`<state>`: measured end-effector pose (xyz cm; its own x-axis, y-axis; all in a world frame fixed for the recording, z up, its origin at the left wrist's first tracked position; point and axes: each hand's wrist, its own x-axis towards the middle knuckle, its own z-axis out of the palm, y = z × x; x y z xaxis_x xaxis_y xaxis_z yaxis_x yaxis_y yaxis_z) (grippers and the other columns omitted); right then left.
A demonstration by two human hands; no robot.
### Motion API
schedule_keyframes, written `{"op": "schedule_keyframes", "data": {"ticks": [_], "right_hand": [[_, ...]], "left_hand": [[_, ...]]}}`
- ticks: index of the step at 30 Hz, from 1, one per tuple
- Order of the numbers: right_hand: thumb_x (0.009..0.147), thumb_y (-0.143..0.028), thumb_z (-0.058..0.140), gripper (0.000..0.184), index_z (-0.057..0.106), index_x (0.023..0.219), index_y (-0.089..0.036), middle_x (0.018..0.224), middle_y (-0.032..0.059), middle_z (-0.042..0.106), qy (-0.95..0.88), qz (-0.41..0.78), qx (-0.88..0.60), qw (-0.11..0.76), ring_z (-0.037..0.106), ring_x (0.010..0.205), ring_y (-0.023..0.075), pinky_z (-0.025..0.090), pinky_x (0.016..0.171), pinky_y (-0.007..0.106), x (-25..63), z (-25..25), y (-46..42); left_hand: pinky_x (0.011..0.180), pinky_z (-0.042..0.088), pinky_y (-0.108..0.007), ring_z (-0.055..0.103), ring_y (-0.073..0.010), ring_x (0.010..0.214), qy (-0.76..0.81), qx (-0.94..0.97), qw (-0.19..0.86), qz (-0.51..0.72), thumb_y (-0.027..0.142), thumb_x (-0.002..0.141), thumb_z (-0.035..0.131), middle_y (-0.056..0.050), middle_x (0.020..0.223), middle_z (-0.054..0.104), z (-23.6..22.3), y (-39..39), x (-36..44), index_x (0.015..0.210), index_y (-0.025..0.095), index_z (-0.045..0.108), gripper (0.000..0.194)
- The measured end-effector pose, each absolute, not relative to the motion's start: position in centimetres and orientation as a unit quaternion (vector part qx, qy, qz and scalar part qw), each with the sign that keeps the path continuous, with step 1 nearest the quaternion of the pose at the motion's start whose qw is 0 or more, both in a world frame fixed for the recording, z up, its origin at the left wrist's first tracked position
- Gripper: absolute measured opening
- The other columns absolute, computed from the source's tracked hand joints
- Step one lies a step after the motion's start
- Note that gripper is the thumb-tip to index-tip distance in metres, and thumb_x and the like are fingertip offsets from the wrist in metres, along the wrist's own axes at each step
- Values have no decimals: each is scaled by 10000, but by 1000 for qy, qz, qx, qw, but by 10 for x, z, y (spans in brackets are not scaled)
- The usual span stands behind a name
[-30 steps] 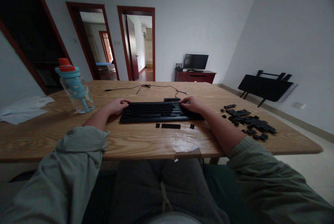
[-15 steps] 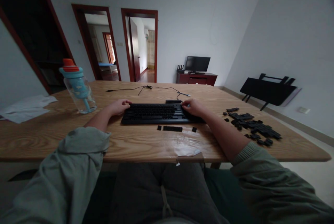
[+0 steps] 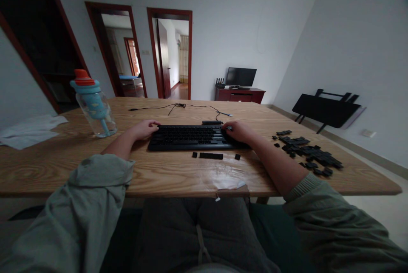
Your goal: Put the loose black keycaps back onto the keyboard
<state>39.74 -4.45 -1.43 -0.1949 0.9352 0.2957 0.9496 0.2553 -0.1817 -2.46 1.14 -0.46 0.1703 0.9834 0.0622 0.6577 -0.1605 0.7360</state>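
A black keyboard [image 3: 183, 138] lies flat on the wooden table in front of me. My left hand [image 3: 147, 130] holds its far left corner, thumb and fingers bent against the edge. Over the keyboard's right part rests my right hand [image 3: 237, 130], its fingertips pinched together near the far edge; whatever they hold is too small to make out, and the hand hides the keys beneath it. Just in front of the keyboard lie a long black spacebar-like key [image 3: 211, 156] and two small black keycaps, one [image 3: 194, 154] to its left, the other [image 3: 237, 157] to its right.
Many loose black keycaps [image 3: 314, 153] are scattered on the table's right side. Behind the keyboard are a small black bar [image 3: 212, 122] and a thin black cable [image 3: 153, 108]. A water bottle [image 3: 97, 113] and white paper [image 3: 30, 132] occupy the left. The table's front edge is near my lap.
The right hand's fingertips have shifted slightly at the keyboard's far right. My left hand and the loose keys keep their places; the view has tilted very slightly.
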Motion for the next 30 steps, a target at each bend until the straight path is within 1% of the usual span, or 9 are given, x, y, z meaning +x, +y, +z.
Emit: {"op": "schedule_keyframes", "data": {"ticks": [3,6,9,13,17,21,25,30], "right_hand": [[888,-156,592,312,758,1138,-238,1123,78,764,-785,-14,-595,173,691,1026,241,491,894,299,398,-13,-44],[898,-177,586,290,761,1121,-236,1095,77,769,-789,-22,-592,165,694,996,232,491,877,291,400,-12,-44],[903,-199,584,257,763,1086,-223,1066,74,770,-792,-37,-586,166,690,970,222,491,858,285,402,-12,-44],[892,-189,586,265,764,1087,-212,1089,80,763,-800,-50,-578,156,677,1007,230,483,888,292,402,-11,-45],[868,-197,601,240,772,1036,-193,1087,94,759,-809,-63,-563,156,669,1013,242,475,900,301,400,-9,-47],[867,-260,613,220,771,1013,-215,999,75,767,-802,-47,-569,175,676,923,230,482,820,296,397,-11,-48],[877,-313,625,199,764,992,-228,961,69,763,-782,-31,-590,198,672,866,223,474,757,292,393,-15,-46],[878,-326,643,191,758,977,-211,943,70,760,-760,-20,-611,223,665,837,203,459,731,273,392,-18,-42]], "left_hand": [[546,372,-280,520,-182,586,579,709,283,287,334,650,677,-20,646,600,-3,10,-23,1035,140,722,433],[579,395,-286,539,-188,624,584,705,275,293,317,643,686,-31,664,614,-1,8,-21,982,141,735,385],[561,377,-289,523,-182,589,587,704,278,287,329,649,695,-22,648,597,1,6,-21,1002,131,736,407],[547,372,-285,516,-178,579,584,707,281,284,322,655,688,-19,646,598,0,7,-22,1028,128,732,423],[538,369,-282,514,-178,572,589,703,282,281,306,653,680,-20,646,614,-1,10,-23,1036,132,727,423],[582,405,-286,562,-194,632,577,714,274,286,303,644,680,-38,688,651,-2,12,-24,1001,132,730,398],[627,432,-292,596,-212,702,566,726,257,293,300,637,680,-51,731,677,-3,13,-26,951,148,738,354],[574,406,-283,574,-199,649,575,710,276,298,312,627,698,-37,681,645,-6,15,-26,972,142,734,386]]}}
